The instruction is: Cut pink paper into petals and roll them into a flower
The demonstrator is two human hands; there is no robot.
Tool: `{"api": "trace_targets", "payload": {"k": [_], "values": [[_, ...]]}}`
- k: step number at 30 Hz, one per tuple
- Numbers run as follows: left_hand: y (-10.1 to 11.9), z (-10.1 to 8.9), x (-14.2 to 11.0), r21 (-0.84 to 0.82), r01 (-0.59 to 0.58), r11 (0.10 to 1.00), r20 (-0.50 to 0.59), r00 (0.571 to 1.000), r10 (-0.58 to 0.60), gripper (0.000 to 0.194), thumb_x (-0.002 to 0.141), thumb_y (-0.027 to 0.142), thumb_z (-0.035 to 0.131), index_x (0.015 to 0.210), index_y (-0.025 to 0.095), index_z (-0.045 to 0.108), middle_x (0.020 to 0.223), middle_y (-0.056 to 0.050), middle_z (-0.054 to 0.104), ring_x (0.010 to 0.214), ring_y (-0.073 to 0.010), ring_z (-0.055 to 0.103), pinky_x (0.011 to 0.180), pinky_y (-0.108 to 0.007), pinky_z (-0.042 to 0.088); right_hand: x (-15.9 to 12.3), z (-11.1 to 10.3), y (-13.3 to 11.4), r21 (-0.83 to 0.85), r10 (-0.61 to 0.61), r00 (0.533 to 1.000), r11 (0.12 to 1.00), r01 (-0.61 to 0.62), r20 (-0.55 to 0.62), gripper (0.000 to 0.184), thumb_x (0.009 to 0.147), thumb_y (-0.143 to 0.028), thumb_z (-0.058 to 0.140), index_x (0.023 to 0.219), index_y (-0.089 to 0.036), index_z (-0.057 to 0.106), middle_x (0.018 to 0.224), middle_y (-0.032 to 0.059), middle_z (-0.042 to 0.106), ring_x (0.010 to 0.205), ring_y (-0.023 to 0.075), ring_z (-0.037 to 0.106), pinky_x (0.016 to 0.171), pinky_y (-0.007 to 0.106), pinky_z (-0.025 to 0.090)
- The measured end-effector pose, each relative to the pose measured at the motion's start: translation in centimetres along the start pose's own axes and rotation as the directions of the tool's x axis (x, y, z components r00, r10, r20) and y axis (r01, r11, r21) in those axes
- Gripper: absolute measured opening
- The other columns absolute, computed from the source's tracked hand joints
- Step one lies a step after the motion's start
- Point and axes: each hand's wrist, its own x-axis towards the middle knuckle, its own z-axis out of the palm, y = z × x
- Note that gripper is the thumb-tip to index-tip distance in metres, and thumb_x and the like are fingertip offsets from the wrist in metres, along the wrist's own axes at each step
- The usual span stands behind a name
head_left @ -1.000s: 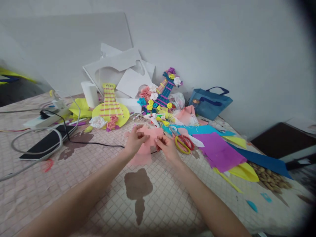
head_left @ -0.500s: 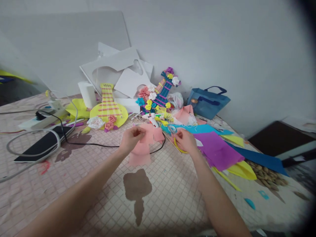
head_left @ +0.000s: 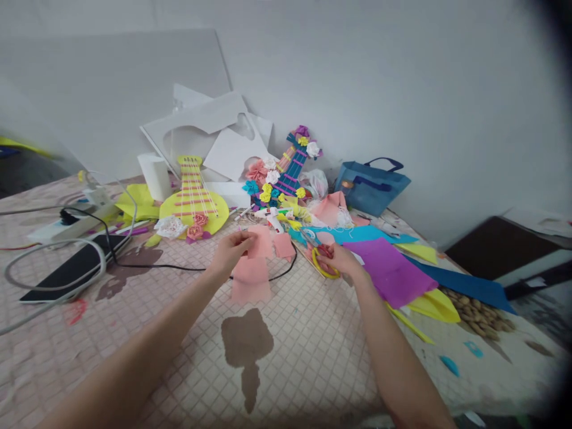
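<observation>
My left hand [head_left: 233, 251] is closed in a pinch at the edge of a piece of pink crepe paper [head_left: 261, 241]. Just below it a larger pink sheet [head_left: 251, 280] lies on the table, and a small pink square [head_left: 283, 245] rests to the right. In my right hand [head_left: 343, 261] are scissors [head_left: 328, 271] with yellow and red handles. Their blades point away and to the left, low over the table. The fingers partly cover the handles. A purple sheet [head_left: 391, 271] lies right beside this hand.
Behind my hands lie a glue gun [head_left: 274, 220] and a blue strip [head_left: 357, 233]. A yellow guitar-shaped craft [head_left: 192, 202] and a flower-covered one [head_left: 292, 173] lean at the back. A black cable [head_left: 156, 267] crosses from the left. A blue bag [head_left: 373, 190] stands back right.
The right hand has turned and shifted slightly right and down, showing more of the scissors' handles. My left hand has moved slightly left, still pinching. The whole view has shifted a little.
</observation>
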Motion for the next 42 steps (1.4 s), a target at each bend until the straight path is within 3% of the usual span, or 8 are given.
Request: {"api": "trace_targets", "payload": {"k": [9, 13, 17, 20, 25, 29, 36, 42], "values": [[-0.2, -0.8, 0.9, -0.125, 0.041, 0.991, -0.019, 0.999, -0.044, 0.029, 0.059, 0.036, 0.076, 0.076, 0.015, 0.067, 0.071, -0.001, 0.059, 0.060, -0.0088, 0.049, 0.057, -0.021, 0.039, -0.9, -1.7, -1.2, -0.009, 0.071, 0.994, 0.997, -0.072, -0.079, 0.035, 0.068, -0.053, 0.062, 0.076, -0.019, 0.060, 0.070, 0.0060, 0.064, 0.063, 0.0201, 0.058, 0.050, 0.026, 0.028], [-0.4, -1.2, 1.3, -0.192, 0.060, 0.979, -0.015, 0.998, -0.064, 0.027, 0.059, 0.032, 0.077, 0.077, 0.015, 0.067, 0.072, 0.000, 0.058, 0.061, -0.0072, 0.049, 0.057, -0.019, 0.040, -1.7, -2.5, -2.8, 0.284, 0.019, 0.996, 0.959, 0.006, -0.087, 0.033, 0.064, -0.050, 0.066, 0.075, -0.020, 0.057, 0.069, 0.0037, 0.061, 0.066, 0.0199, 0.057, 0.054, 0.027, 0.034], [-0.1, -1.6, 1.4, -0.249, 0.087, 0.964, -0.025, 0.995, -0.097, 0.028, 0.058, 0.030, 0.078, 0.079, 0.015, 0.067, 0.076, -0.001, 0.060, 0.063, -0.0075, 0.052, 0.061, -0.020, 0.042, -3.0, -1.9, -6.2, 0.682, -0.143, 0.989, 0.727, 0.080, 0.036, 0.039, 0.067, -0.051, 0.065, 0.087, -0.019, 0.053, 0.079, 0.0032, 0.061, 0.071, 0.0178, 0.058, 0.061, 0.028, 0.043], [0.3, -1.8, 1.4, -0.270, 0.087, 0.959, -0.040, 0.994, -0.101, 0.032, 0.054, 0.030, 0.080, 0.080, 0.016, 0.068, 0.077, -0.001, 0.062, 0.063, -0.0071, 0.052, 0.061, -0.021, 0.042, -4.5, -1.4, -9.7, 0.919, -0.307, 0.945, 0.394, 0.015, 0.116, 0.042, 0.067, -0.053, 0.067, 0.092, -0.021, 0.054, 0.082, 0.0030, 0.058, 0.070, 0.0155, 0.056, 0.062, 0.028, 0.044], [0.7, -2.2, 1.5, -0.290, 0.048, 0.956, -0.050, 0.997, -0.065, 0.036, 0.051, 0.027, 0.082, 0.083, 0.017, 0.067, 0.077, 0.000, 0.062, 0.065, -0.0065, 0.053, 0.061, -0.020, 0.042, -7.1, 0.1, -13.9, 0.977, -0.409, 0.887, 0.081, -0.200, 0.215, 0.050, 0.058, -0.057, 0.073, 0.091, -0.024, 0.054, 0.069, -0.0023, 0.046, 0.058, 0.0127, 0.046, 0.057, 0.028, 0.044], [0.9, -2.5, 1.6, -0.311, 0.027, 0.950, -0.067, 0.996, -0.051, 0.037, 0.052, 0.027, 0.081, 0.085, 0.017, 0.066, 0.074, 0.002, 0.060, 0.062, -0.0055, 0.053, 0.059, -0.019, 0.041, -8.3, 2.5, -14.9, 0.945, -0.574, 0.784, -0.052, -0.324, 0.237, 0.055, 0.066, -0.073, 0.055, 0.088, -0.023, 0.057, 0.066, -0.0020, 0.043, 0.055, 0.0132, 0.046, 0.051, 0.027, 0.043], [1.5, -2.7, 1.6, -0.349, 0.023, 0.937, -0.121, 0.990, -0.069, 0.043, 0.047, 0.027, 0.083, 0.084, 0.016, 0.064, 0.069, 0.002, 0.059, 0.058, -0.0066, 0.052, 0.054, -0.019, 0.043, -10.2, 2.8, -16.1, 0.878, -0.707, 0.619, 0.003, -0.479, 0.341, 0.068, 0.066, -0.083, 0.037, 0.086, -0.023, 0.061, 0.068, 0.0011, 0.045, 0.060, 0.0167, 0.048, 0.057, 0.031, 0.043], [1.9, -2.8, 1.5, -0.400, 0.028, 0.916, -0.111, 0.991, -0.079, 0.040, 0.049, 0.023, 0.083, 0.083, 0.017, 0.064, 0.067, 0.002, 0.060, 0.057, -0.0065, 0.054, 0.054, -0.020, 0.042, -10.9, 2.7, -16.6, 0.843, -0.740, 0.571, -0.010, -0.537, 0.356, 0.069, 0.068, -0.083, 0.033, 0.079, -0.021, 0.061, 0.067, 0.0011, 0.044, 0.060, 0.0148, 0.044, 0.058, 0.029, 0.039]]}}
